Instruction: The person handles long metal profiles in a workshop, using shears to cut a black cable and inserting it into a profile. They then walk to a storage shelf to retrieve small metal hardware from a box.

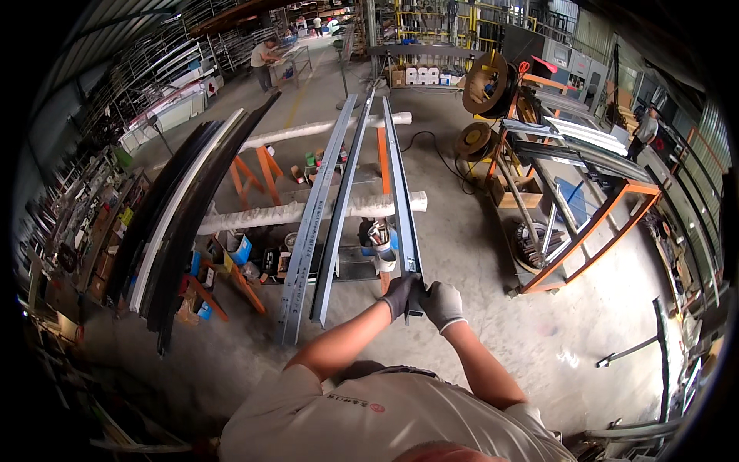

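Note:
A long grey metal profile (402,204) lies lengthwise across two wrapped support bars, its near end close to my body. My left hand (402,296), in a dark glove, is closed on that near end from the left. My right hand (444,305), in a light grey glove, is closed against the same end from the right; its fingertips are mostly hidden. Between the hands the profile's end looks dark, and small details there cannot be made out. Left of it lie a second metal profile (346,200) and a wider one with printed marks (312,223).
White-wrapped bars (262,219) on orange trestles (268,165) carry the profiles. Dark and white strips (181,208) lie at left. Underneath stands a bucket of tools (381,245). An orange-framed rack (593,235) and cable spools (489,85) stand right. Other people (264,61) are farther back.

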Action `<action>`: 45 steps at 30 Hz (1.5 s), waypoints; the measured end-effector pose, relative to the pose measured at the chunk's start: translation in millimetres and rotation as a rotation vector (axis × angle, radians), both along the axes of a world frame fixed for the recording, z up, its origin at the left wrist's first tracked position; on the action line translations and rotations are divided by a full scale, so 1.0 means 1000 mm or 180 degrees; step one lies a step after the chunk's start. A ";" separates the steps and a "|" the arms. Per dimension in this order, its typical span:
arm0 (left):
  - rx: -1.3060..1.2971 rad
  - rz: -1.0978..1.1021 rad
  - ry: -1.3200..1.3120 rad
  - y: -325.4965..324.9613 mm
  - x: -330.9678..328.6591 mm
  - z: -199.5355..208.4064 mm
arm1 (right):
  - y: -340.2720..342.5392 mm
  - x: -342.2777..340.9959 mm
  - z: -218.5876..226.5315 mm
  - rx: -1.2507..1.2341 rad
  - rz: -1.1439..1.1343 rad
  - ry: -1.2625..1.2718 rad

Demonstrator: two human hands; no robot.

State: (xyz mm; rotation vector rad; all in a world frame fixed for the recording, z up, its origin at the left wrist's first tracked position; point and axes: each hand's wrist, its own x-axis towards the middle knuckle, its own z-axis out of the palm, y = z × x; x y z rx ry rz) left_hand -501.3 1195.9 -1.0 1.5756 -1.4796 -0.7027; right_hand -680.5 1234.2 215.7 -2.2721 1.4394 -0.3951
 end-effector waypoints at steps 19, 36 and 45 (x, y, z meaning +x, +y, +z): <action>0.1232 -0.0073 0.4055 0.027 0.011 0.109 | 0.098 0.031 0.034 -0.0492 -0.0291 0.0830; 0.1552 -0.0418 0.4388 0.051 0.055 0.176 | 0.295 -0.070 0.117 -0.0445 0.0003 0.1054; 0.1709 -0.0246 0.4282 0.073 0.033 0.159 | 0.302 -0.080 0.102 -0.0565 -0.0339 0.0789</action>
